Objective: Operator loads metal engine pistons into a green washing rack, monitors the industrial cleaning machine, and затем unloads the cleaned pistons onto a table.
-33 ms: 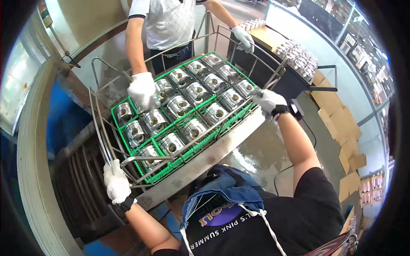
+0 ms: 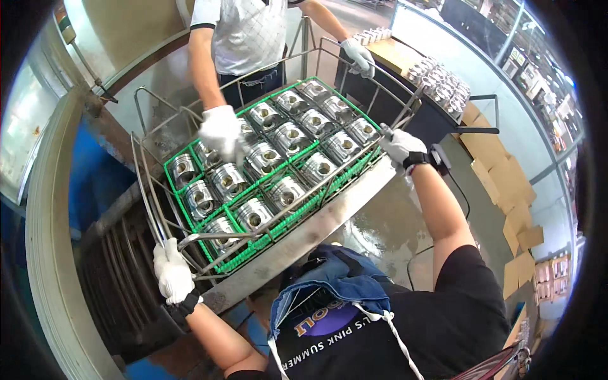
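A metal wire basket [image 2: 183, 239] with green-coated divider wires holds rows of shiny metal pistons [image 2: 253, 214], their round pin holes showing. My left hand [image 2: 173, 273], in a white glove, is closed around the basket's rail at its near left corner. My gloved right hand [image 2: 403, 148] is closed at the basket's right end, its fingertips partly hidden against the frame. Across from me, a co-worker's gloved hand [image 2: 221, 133] hangs over the pistons at the left and hides some of them. The co-worker's other gloved hand [image 2: 358, 58] rests on the far rail.
Beneath the basket's near side runs a metal ledge [image 2: 297, 248]. A table [image 2: 396, 54] at the back right bears more pistons [image 2: 443, 88]. Flattened cardboard [image 2: 500, 177] lies along the right wall. At the left stands a pale machine frame [image 2: 47, 240], with dark bars [image 2: 120, 272] beside it.
The co-worker's left-side hand has shifted slightly right over the pistons, uncovering one behind it. My hands stay where they were on the basket.
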A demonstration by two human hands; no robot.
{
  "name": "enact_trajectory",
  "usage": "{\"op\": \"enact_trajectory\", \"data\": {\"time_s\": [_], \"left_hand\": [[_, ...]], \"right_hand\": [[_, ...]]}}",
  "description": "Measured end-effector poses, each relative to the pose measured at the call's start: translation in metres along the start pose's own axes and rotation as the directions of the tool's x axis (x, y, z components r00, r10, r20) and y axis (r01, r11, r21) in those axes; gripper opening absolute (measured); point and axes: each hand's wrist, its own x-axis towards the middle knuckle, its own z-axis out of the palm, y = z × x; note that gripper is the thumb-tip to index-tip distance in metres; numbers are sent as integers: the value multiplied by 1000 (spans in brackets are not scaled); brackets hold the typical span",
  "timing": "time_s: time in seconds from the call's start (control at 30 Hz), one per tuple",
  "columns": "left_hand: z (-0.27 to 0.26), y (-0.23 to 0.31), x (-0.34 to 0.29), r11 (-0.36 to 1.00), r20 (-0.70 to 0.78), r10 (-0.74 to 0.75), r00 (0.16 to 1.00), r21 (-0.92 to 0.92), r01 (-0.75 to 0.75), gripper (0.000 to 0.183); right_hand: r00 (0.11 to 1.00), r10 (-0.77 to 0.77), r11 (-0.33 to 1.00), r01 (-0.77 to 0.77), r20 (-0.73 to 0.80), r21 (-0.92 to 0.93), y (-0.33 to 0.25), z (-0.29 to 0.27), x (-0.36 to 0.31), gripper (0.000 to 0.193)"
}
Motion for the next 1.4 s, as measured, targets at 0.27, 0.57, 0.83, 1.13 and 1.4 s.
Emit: {"op": "enact_trajectory", "data": {"time_s": [0.27, 0.57, 0.83, 1.13, 1.4], "left_hand": [[13, -35, 1, 993, -174, 109, 979, -22, -114, 26], [45, 7, -118, 977, -133, 172, 976, 153, -151, 43], [94, 160, -122, 860, 634, -150, 759, -295, 417, 25], [180, 261, -37, 725, 716, 333, 613, 222, -652, 33], [303, 248, 29, 555, 902, -158, 403, 418, -719, 57]], "right_hand": [[990, -128, 990, 124, 55, 70, -1, 22, 22, 38], [744, -667, 693, 642, -46, 327, 26, 23, 37, 32], [299, -879, 309, 951, -371, 34, -13, 49, 48, 23], [284, -900, 310, 950, -330, -30, 64, 61, 56, 64], [830, -504, 755, 558, -238, 345, 150, 78, 128, 52]]}}
